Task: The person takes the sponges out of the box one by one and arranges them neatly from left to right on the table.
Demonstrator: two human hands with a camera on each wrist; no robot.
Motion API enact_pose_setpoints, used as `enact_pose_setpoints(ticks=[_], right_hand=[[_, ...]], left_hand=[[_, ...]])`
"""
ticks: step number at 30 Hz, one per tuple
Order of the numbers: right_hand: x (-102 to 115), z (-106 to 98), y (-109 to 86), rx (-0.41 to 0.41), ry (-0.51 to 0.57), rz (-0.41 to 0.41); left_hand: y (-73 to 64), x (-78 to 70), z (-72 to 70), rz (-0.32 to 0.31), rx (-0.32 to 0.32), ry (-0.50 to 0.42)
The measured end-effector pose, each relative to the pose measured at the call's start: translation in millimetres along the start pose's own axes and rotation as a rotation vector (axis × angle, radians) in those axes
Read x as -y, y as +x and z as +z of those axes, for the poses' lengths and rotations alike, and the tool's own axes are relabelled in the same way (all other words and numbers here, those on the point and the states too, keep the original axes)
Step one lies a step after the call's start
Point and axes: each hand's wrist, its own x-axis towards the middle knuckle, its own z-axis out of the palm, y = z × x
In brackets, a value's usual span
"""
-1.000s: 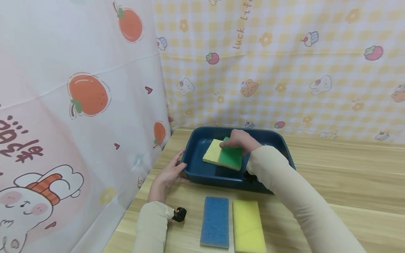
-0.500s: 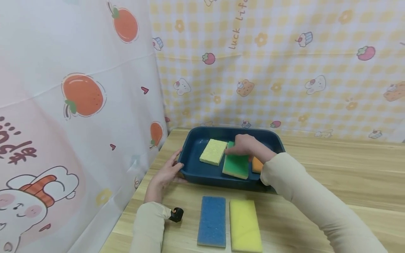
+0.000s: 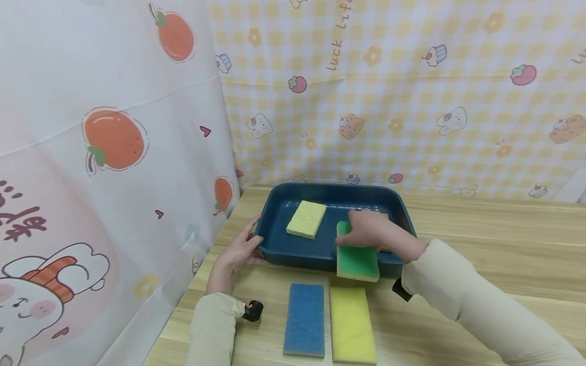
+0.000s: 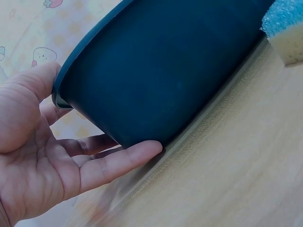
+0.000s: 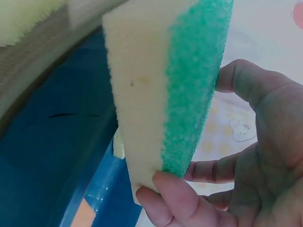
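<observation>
My right hand point(image 3: 368, 229) pinches a green-topped scouring sponge point(image 3: 357, 262) with a cream foam layer, thumb on one side and fingertips around its end. In the head view this sponge overlaps the front rim of a dark blue rectangular tray point(image 3: 297, 256); in the right wrist view it hangs above the tray wall. My left hand point(image 3: 237, 252) rests against the tray's left end, thumb at the rim and the other fingers stretched along the outer wall point(image 4: 118, 85). Inside the tray lies a pale yellow sponge point(image 3: 306, 219). An orange sponge point(image 5: 84, 215) there is mostly hidden by my right hand.
In front of the tray, a blue sponge point(image 3: 304, 320) and a bright yellow sponge point(image 3: 352, 325) lie side by side on the wooden table point(image 3: 480, 239). Printed cloths hang at the left point(image 3: 183, 127) and along the back point(image 3: 393, 101).
My right hand has lifted the green sponge from beside the pale yellow one and carried it right and toward me, over the front rim. The left hand stays at the tray.
</observation>
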Motion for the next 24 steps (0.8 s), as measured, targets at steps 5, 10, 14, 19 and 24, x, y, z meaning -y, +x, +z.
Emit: enact_pose_setpoints(ticks=[5,10,14,19,24], right_hand=[[-5.2,3.1,-15.8,-0.025,-0.039,-0.067],[-10.5,5.9,-31.5,-0.019,0.003,-0.043],[-15.4,7.6,-41.2,-0.035,-0.003,-0.017],[-25.4,10.7,-52.1,-0.060,-0.061,-0.044],[-31.6,16.7,-61.5,-0.048,-0.075,-0.053]], left_hand=[[0.9,2.4,-0.8,0.000,0.007,-0.007],[3.0,3.5,-1.3,-0.003,-0.007,-0.009],[3.6,3.6,-1.1,-0.008,-0.015,0.001],[3.5,3.6,0.6,-0.008,-0.014,0.002],[2.7,4.0,-2.7,0.000,-0.003,-0.006]])
